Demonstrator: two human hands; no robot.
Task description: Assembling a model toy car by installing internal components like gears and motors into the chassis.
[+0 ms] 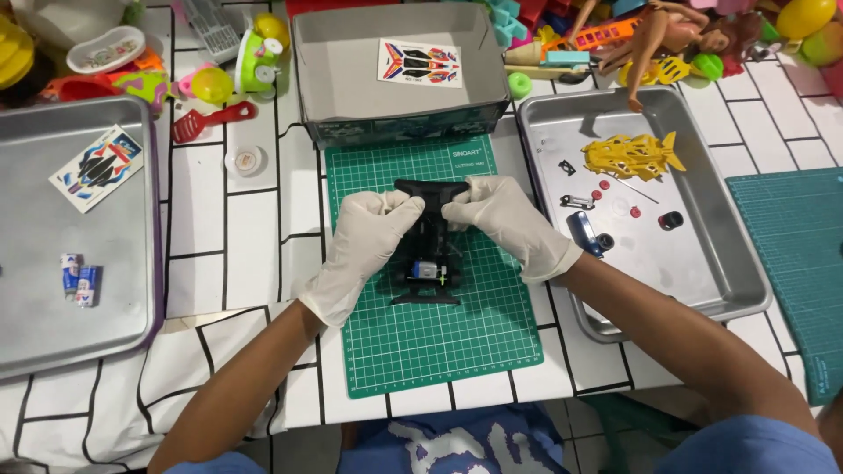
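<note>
Head camera, looking steeply down over the near edge of the table.

The single view sits above the person's chest and faces forward and down, close enough that both forearms enter from the bottom edge and the left hand (369, 241) and right hand (505, 224) fall near the centre. The green cutting mat (439, 351) at the table's (246, 228) near edge fills the middle. A metal tray (53, 325) is cut off at the left edge, another tray (729, 263) lies right, and the toy pile (615, 35) along the far edge is cropped at the top. No second view shares the scene.

Yellow car shell (634, 155) in right tray (729, 290); sticker sheet (420, 62) in box (351, 96).
</note>
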